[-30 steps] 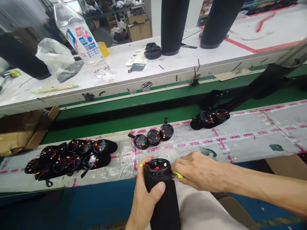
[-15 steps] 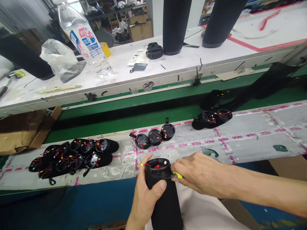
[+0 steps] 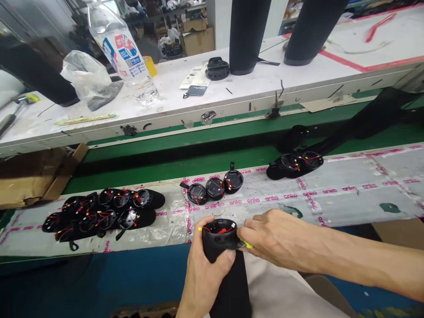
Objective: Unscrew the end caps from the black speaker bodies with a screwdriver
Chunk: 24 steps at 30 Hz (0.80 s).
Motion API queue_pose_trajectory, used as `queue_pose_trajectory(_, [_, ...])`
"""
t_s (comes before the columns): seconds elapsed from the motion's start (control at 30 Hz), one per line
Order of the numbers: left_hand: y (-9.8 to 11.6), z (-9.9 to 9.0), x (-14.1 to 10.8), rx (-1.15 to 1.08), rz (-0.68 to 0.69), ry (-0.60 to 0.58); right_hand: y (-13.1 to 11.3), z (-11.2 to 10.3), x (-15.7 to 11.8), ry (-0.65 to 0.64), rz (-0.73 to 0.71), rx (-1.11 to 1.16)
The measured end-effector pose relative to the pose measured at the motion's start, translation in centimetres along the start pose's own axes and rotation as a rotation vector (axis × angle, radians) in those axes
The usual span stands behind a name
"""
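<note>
My left hand [image 3: 207,269] is wrapped round a black fabric-covered cylindrical speaker body [image 3: 232,285], its thumb pressed just below the rim. The speaker's open end faces up and tilts towards the bench, with red wires and small connectors inside. At the right side of that rim, my right hand [image 3: 270,236] is closed on a yellow utility knife [image 3: 246,244]. Most of the knife is hidden by my fingers; its grey tip touches or lies very near the rim.
Several black speaker bodies with red wires [image 3: 142,198] lie at the left of the taped bench [image 3: 347,203]. Three round black end pieces [image 3: 215,188] sit mid-bench. More bodies [image 3: 289,162] are right. A white shelf behind holds a water bottle [image 3: 122,53] and tall black cylinders [image 3: 248,35].
My right hand and the knife have shifted slightly along the rim. My left thumb has moved a little to the right on the speaker body. The whole view has shifted slightly.
</note>
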<state>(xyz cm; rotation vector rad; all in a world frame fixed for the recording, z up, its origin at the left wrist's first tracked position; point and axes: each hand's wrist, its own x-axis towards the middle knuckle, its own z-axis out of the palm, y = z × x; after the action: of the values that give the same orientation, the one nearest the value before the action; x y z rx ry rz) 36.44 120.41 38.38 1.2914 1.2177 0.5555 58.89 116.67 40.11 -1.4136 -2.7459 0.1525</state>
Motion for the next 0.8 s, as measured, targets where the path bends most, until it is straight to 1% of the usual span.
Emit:
queue_pose_trajectory(0.1, [0.5,0.4,-0.3,0.040,0.001,0.052,-0.4,0.2,-0.4,0.002,0.013,-0.049])
queue_pose_trajectory(0.23, [1.0,1.0,-0.8,0.063,-0.006,0.117,-0.8,0.6,-0.7,0.027,0.023,-0.059])
queue_pose_trajectory(0.43, [-0.5,1.0,-0.7,0.141,0.019,0.163,-1.2,0.4,-0.6,-0.033,0.048,-0.070])
queue_pose_trajectory(0.5, [-0.6,1.0,-0.7,0.166,0.020,0.171,-1.2,0.3,-0.6,-0.046,0.040,-0.079])
queue_pose_trajectory(0.57, [-0.1,1.2,-0.9,0.170,0.015,0.181,-1.2,0.3,-0.7,-0.057,0.043,-0.090])
queue_pose_trajectory(0.7, [1.2,1.5,-1.2,0.193,-0.009,0.204,-1.0,0.8,-0.7,-0.040,0.054,-0.070])
queue_pose_trajectory(0.8, [1.4,1.5,-0.9,0.198,-0.034,0.175,-0.9,0.8,-0.4,-0.054,0.042,-0.053])
